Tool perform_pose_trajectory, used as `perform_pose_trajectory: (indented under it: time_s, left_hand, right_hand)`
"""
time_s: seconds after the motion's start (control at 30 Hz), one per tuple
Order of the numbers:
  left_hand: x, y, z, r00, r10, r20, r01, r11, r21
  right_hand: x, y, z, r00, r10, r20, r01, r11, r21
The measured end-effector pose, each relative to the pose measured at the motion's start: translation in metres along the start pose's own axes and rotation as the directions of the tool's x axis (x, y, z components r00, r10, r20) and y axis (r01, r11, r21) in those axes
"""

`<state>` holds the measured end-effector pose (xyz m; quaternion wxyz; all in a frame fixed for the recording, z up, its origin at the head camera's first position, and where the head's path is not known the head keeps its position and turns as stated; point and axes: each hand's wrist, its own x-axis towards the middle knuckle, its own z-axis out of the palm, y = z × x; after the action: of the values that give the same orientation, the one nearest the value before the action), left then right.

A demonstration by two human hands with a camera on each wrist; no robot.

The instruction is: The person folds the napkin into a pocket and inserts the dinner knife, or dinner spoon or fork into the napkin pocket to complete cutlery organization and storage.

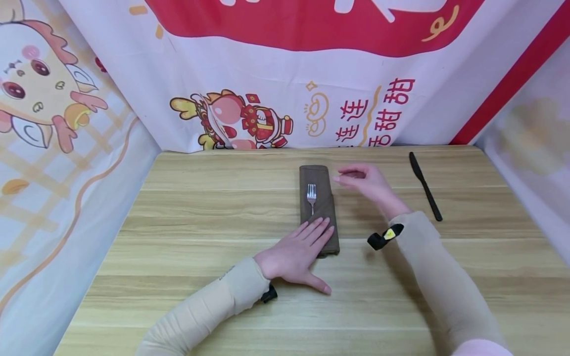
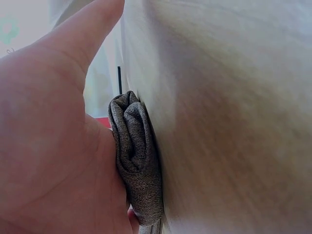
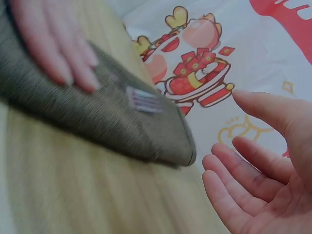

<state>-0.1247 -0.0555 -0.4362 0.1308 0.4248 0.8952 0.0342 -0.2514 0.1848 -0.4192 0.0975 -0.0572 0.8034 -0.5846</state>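
Observation:
A dark brown folded cloth napkin (image 1: 317, 176) lies lengthwise on the table, with the tines of a metal fork (image 1: 311, 192) showing on top. My left hand (image 1: 296, 253) rests flat across the napkin's near half, fingers straight and thumb spread to the side; it hides the fork's lower end. Rolled layers show at the end of the napkin (image 2: 139, 161) in the left wrist view, beside the palm (image 2: 53, 141). Just right of the napkin's far end, my right hand (image 1: 364, 184) hovers with loosely bent fingers and holds nothing.
A black table knife (image 1: 425, 187) lies at the right of the wooden table (image 1: 200, 212). Printed cloth (image 1: 285, 64) hangs behind the table's far edge and along both sides. Each wrist wears a black strap (image 1: 382, 238).

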Motion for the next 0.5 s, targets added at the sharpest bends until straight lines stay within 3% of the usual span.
perform_pose_trajectory:
  time_s: [0.17, 0.5]
  left_hand:
    - [0.001, -0.002, 0.003, 1.0, 0.001, 0.002, -0.001, 1.0, -0.005]
    - [0.004, -0.005, 0.011, 1.0, -0.003, -0.002, 0.003, 1.0, -0.007]
  right_hand:
    - [-0.01, 0.018, -0.01, 0.999, 0.03, 0.026, -0.029, 0.999, -0.026]
    - [-0.036, 0.035, -0.05, 0.992, 0.118, -0.052, -0.121, 0.99, -0.069]
